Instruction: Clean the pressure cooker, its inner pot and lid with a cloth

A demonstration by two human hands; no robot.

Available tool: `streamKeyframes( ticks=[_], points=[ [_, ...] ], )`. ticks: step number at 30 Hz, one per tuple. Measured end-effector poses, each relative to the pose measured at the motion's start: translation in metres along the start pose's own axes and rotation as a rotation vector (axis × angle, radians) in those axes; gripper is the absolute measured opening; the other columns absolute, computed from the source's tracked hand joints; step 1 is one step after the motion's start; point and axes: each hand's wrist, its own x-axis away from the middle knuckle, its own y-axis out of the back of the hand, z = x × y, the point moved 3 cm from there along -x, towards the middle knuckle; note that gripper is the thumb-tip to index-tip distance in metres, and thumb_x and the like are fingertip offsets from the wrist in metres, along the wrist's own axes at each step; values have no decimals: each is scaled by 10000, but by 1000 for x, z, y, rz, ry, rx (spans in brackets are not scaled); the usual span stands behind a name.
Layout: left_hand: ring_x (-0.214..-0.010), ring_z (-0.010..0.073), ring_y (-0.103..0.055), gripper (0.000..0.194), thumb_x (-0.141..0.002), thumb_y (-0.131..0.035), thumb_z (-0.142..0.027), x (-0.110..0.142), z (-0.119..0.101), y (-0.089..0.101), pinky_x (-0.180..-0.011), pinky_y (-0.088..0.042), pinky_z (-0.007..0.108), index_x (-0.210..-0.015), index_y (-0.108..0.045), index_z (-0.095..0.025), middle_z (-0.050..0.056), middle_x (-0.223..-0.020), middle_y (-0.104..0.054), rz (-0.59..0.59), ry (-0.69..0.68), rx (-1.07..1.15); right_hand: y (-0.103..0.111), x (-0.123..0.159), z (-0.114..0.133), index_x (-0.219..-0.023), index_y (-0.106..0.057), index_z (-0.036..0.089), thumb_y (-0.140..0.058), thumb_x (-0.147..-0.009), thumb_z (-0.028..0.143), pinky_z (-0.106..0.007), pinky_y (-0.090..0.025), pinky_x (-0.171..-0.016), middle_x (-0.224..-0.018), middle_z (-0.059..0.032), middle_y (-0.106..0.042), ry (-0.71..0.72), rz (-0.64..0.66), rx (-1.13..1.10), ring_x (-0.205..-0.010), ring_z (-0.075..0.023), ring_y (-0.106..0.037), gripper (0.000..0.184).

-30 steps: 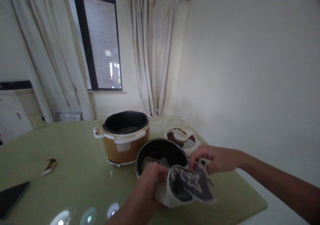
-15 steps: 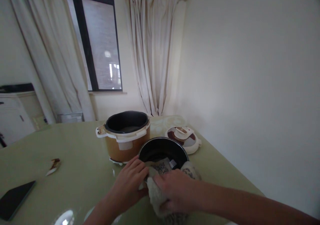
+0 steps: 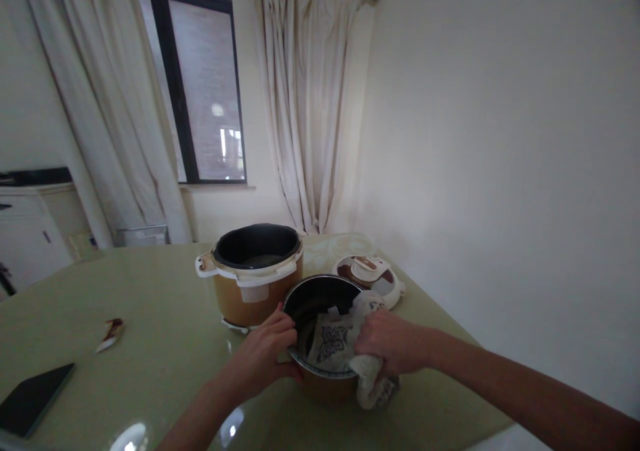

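A dark inner pot (image 3: 325,387) stands on the table in front of me. My left hand (image 3: 273,347) grips its left rim, thumb outside and fingertips over the edge. At the right rim, my right hand (image 3: 387,341) is closed on a patterned cloth (image 3: 333,341). Part of the cloth lies inside the pot, and a bunch hangs down outside. Just behind stands a yellow-brown electric cooker (image 3: 255,291) with its top uncovered and a dark inside. Its white and brown lid (image 3: 367,271) lies on the table behind the pot, to the right.
The glossy green table (image 3: 165,317) meets the wall at right. To the left lie a dark flat object (image 3: 35,397) and a small brown and white item (image 3: 111,334). Curtains (image 3: 307,104) and a window (image 3: 207,91) are at the back.
My right hand has carried the cloth from the pot's near rim to its right rim, uncovering the near edge. My left hand stays at the left rim.
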Motion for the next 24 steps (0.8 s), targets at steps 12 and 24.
streamKeyframes(
  ticks=[12, 24],
  points=[
    [-1074, 276, -626, 402, -779, -916, -275, 9, -38, -36, -866, -491, 380, -1120, -704, -261, 42, -1093, -719, 13, 112, -55, -5, -38, 75, -1156, -772, 158, -645, -906, 759, -365, -504, -651, -972, -165, -829, -251, -68, -96, -770, -332, -783, 663],
    [-1257, 341, -648, 748, -568, -1056, -459, -6, -38, -6, -1307, -231, 695, -1198, -696, -278, 50, -1268, -728, -18, 71, -39, -20, -2, -1, -960, -781, 211, -743, -877, 713, -351, -364, -685, -881, -85, -817, -68, -111, 53, -788, -262, -749, 510]
  ],
)
